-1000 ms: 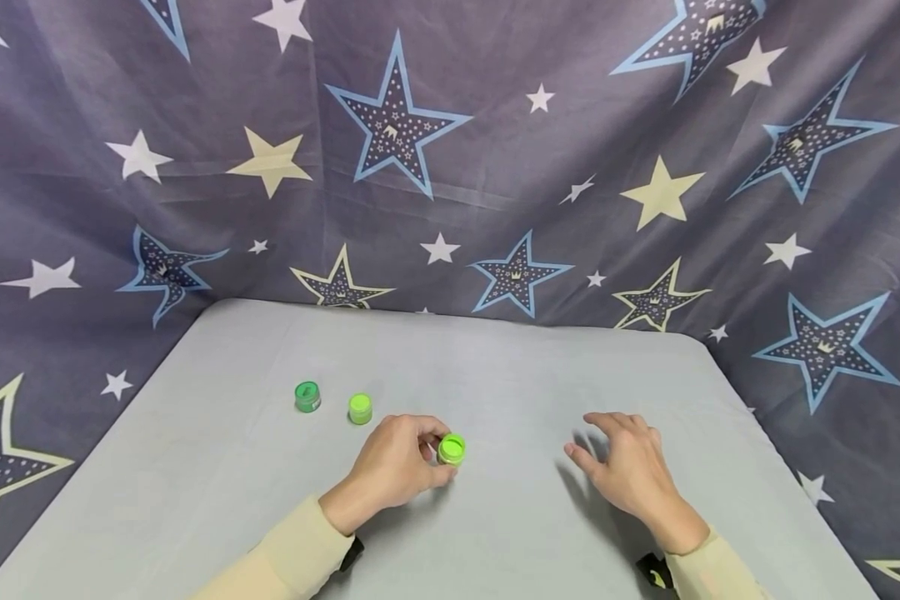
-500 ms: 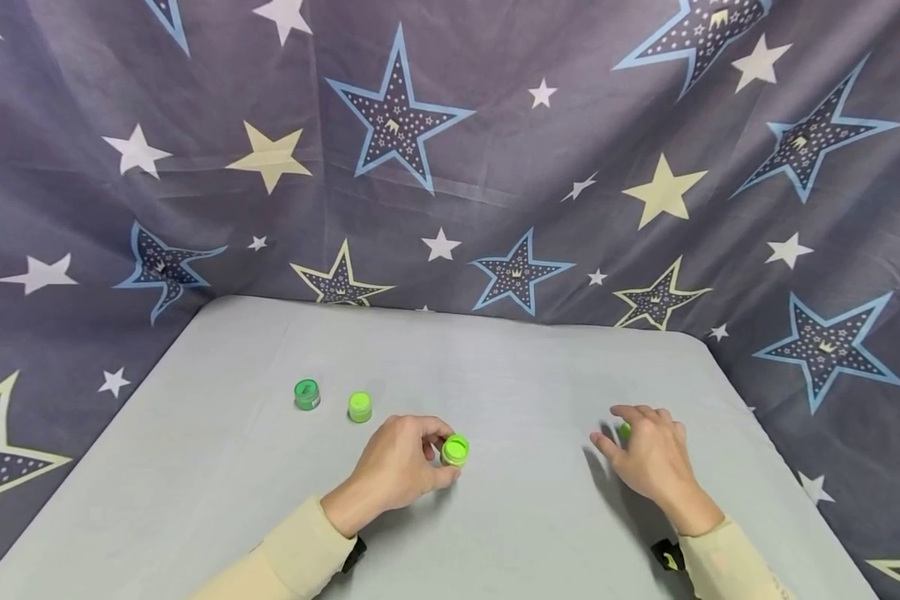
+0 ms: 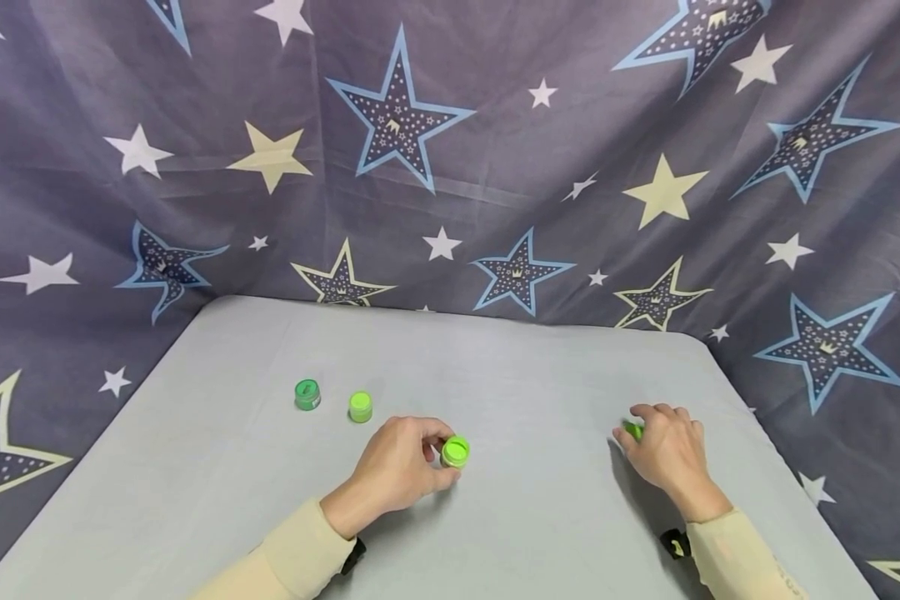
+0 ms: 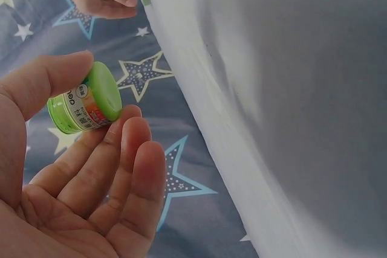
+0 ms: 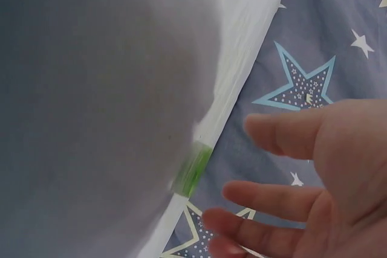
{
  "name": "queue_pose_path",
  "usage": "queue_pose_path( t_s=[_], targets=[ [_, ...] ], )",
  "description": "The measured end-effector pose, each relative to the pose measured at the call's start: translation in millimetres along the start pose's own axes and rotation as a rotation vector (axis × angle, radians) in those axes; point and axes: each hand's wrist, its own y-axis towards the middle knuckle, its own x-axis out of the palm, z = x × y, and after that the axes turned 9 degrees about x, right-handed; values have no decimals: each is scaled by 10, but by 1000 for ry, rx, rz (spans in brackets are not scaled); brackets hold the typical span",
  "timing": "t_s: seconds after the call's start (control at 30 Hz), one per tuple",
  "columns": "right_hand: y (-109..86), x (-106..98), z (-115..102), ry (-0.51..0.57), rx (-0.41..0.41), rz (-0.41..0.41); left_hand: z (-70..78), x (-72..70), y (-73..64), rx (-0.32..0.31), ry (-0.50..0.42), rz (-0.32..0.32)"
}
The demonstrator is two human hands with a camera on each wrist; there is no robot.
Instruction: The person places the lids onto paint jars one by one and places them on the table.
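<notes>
In the head view, my left hand holds a small lime-green jar between thumb and fingers, over the middle of the table. The left wrist view shows the jar tilted, with a printed label round its side and the thumb pressing near its end. Farther right, my right hand reaches around another small green jar, partly hidden behind the fingers. From the right wrist, that green jar looks blurred on the table, with a gap between it and the spread thumb and fingers.
Two more jars stand on the left part of the table: a dark green one and a lime-green one. A grey curtain with printed stars surrounds the table's back and sides.
My right hand has moved to the right, and the green jar behind its fingers has come into sight. The left hand and its jar have barely shifted.
</notes>
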Motion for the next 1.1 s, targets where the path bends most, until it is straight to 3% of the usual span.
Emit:
queue_pose_path(
  t_s=[0.4,0.73,1.1],
  targets=[
    [87,-10,71,-62,57,-156,5,-2,10,1,2,-6],
    [109,-14,72,-69,34,-179,4,-14,16,-2,5,-7],
    [80,-59,10,-33,16,-137,14,-8,13,7,-7,-3]
  ],
)
